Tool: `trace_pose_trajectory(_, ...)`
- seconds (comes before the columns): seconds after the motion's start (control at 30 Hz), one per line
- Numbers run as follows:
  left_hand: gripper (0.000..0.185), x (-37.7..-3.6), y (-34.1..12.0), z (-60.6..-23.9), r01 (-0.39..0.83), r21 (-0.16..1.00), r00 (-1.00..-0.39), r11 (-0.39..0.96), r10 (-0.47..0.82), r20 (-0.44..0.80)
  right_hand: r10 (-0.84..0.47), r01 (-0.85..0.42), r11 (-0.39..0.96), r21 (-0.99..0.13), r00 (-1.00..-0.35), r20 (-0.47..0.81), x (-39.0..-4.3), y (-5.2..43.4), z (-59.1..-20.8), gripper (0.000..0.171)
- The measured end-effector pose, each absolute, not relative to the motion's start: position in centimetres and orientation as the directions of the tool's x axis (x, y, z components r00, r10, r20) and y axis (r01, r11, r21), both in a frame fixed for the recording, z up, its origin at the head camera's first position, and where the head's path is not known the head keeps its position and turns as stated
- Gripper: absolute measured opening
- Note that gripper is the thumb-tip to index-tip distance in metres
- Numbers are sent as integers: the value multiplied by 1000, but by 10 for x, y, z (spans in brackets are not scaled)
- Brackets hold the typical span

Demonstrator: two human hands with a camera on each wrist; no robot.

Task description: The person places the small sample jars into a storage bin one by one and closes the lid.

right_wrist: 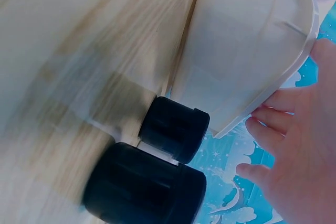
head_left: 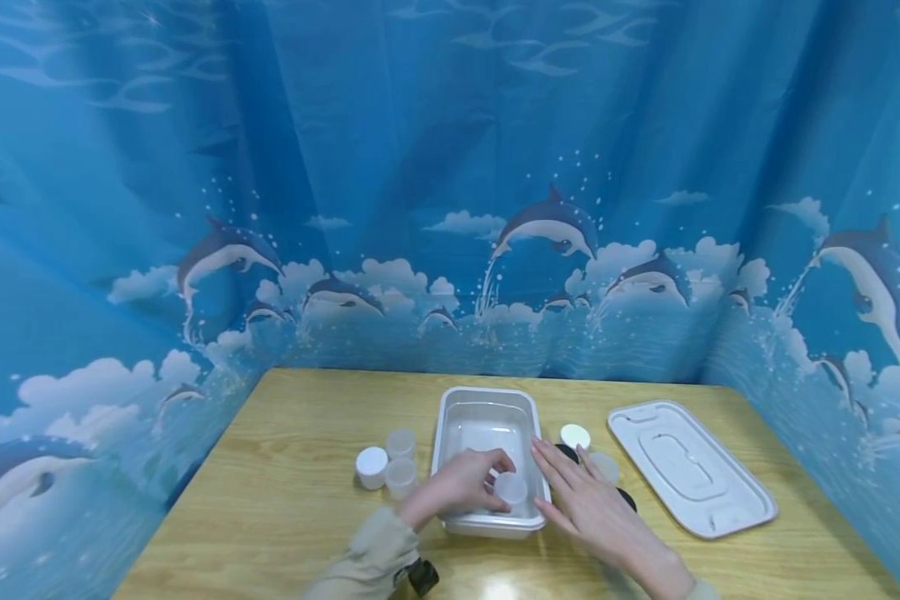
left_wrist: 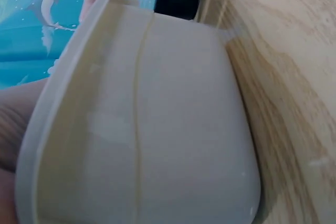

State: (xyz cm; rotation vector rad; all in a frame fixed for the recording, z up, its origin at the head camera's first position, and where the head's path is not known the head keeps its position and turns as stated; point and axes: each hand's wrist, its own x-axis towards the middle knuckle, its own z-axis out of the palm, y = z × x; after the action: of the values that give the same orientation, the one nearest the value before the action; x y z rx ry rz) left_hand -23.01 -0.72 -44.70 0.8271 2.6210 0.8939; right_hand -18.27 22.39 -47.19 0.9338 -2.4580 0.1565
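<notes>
In the head view, my left hand [head_left: 467, 482] reaches over the near left side of a white plastic box [head_left: 491, 527]. Its curled fingers and thumb hold a small translucent round jar [head_left: 511, 489] inside the box. My right hand [head_left: 587, 504] lies along the box's right side, fingers extended. The right wrist view has that hand's fingertips [right_wrist: 260, 114] at the box rim. Most of the left hand is hidden behind the box wall [left_wrist: 173, 114] in the left wrist view.
Left of the box stand a white-topped jar [head_left: 372, 465] and two translucent jars [head_left: 401, 477]. To its right are two black jars [right_wrist: 147, 184], a white-topped jar [head_left: 574, 436] and a translucent jar [head_left: 604, 467]. A white lid [head_left: 693, 469] lies farther right on the wooden table [head_left: 285, 492].
</notes>
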Motion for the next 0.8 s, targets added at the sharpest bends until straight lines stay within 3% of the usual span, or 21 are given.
trace_pose_trajectory(0.47,27,-231,-8,-447,458,624,-755,633,647,-103,-601,-656,752,68,-639,480,-183,224,-471,62)
trace_pose_trajectory(0.67,20,-235,-13,-448,455,690,-794,562,607,30,-599,-652,755,68,-645,475,-183,223,-471,62)
trace_pose_trajectory(0.8,18,-236,-16,-447,461,772,-806,438,570,158,-601,-654,753,80,-633,487,-183,223,-472,62)
